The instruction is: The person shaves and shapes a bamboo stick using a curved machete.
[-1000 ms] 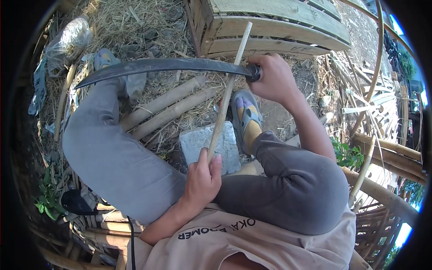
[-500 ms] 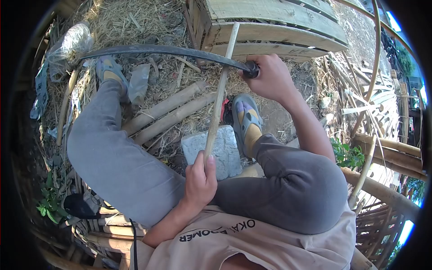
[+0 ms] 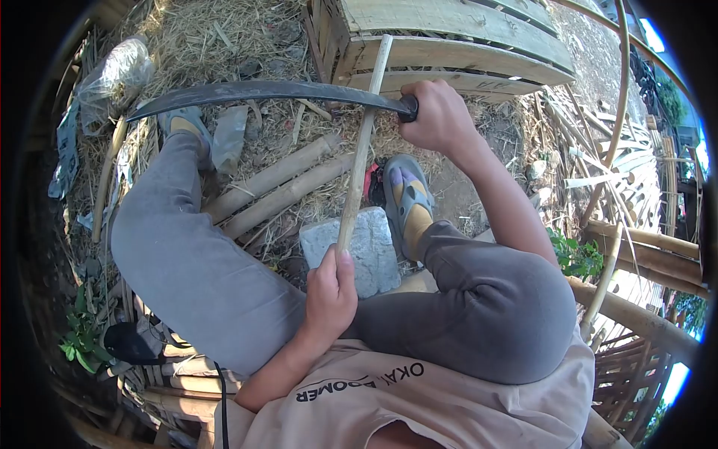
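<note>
My left hand (image 3: 331, 292) is closed around the lower end of a pale wooden stick (image 3: 361, 153), which points up and away from me, tilted slightly right. My right hand (image 3: 437, 116) grips the dark handle of a long curved blade (image 3: 262, 91). The blade reaches far to the left and crosses the stick near its upper part, close to the handle. Whether the edge touches the stick cannot be told. Below the stick, a whitish stone block (image 3: 359, 251) lies on the ground between my legs.
A slatted wooden crate (image 3: 456, 49) stands at the top. Two bamboo poles (image 3: 280, 179) lie left of the block. A plastic bag (image 3: 120, 71) is at upper left, a dark object (image 3: 133, 343) at lower left. Bamboo pieces (image 3: 643, 168) fill the right side.
The blade tip swung up, then came back down. My right hand has shifted slightly left with the handle, and the stick's upper end has moved left. Both hands keep their grip.
</note>
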Motion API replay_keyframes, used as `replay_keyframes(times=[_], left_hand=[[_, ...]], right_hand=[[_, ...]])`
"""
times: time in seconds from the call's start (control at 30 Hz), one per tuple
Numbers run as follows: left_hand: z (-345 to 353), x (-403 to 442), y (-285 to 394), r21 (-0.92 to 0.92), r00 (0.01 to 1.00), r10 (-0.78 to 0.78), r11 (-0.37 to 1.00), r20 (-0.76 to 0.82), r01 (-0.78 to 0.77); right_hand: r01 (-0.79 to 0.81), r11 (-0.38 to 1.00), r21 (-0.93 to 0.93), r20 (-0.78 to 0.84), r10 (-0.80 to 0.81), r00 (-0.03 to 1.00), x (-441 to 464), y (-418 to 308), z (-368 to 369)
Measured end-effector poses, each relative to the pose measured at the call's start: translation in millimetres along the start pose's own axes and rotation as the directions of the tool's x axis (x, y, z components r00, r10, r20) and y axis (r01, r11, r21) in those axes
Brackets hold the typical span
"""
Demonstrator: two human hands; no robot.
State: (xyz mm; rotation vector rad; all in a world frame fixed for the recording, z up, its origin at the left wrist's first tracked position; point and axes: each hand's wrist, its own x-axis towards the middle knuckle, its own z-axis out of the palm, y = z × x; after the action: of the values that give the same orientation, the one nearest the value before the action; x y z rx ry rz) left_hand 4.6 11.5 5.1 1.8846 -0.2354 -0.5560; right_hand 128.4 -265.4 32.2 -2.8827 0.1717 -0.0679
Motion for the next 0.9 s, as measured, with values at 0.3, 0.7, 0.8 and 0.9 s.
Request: replay_keyframes(times=[0.3,0.7,0.8,0.9], left_hand=[[1.5,-1.8,-1.5,-0.013,1.000,0.007,1.000,0.000,-0.007],[0.0,-0.8,-1.1,-0.021,1.000,0.006,1.000,0.012,-0.006],[-0.4,-1.4,-1.2,-0.018,1.000,0.010,1.000,0.009,-0.010],[-1.6,-0.8,-1.1,-0.015,1.000,0.017,1.000,0.010,-0.017]], right_hand=[[0.011,1.000,-0.014,-0.029,-0.011,1.000,6.8,7.5,2.3],[-0.064,0.998,-0.013,-0.089,0.062,0.994,9.2,23.6,2.0],[-0.090,0.996,-0.023,-0.023,0.089,0.996,10.6,21.3,-3.5],[-0.083,0.996,-0.026,-0.094,0.080,0.992,9.0,29.7,0.3]])
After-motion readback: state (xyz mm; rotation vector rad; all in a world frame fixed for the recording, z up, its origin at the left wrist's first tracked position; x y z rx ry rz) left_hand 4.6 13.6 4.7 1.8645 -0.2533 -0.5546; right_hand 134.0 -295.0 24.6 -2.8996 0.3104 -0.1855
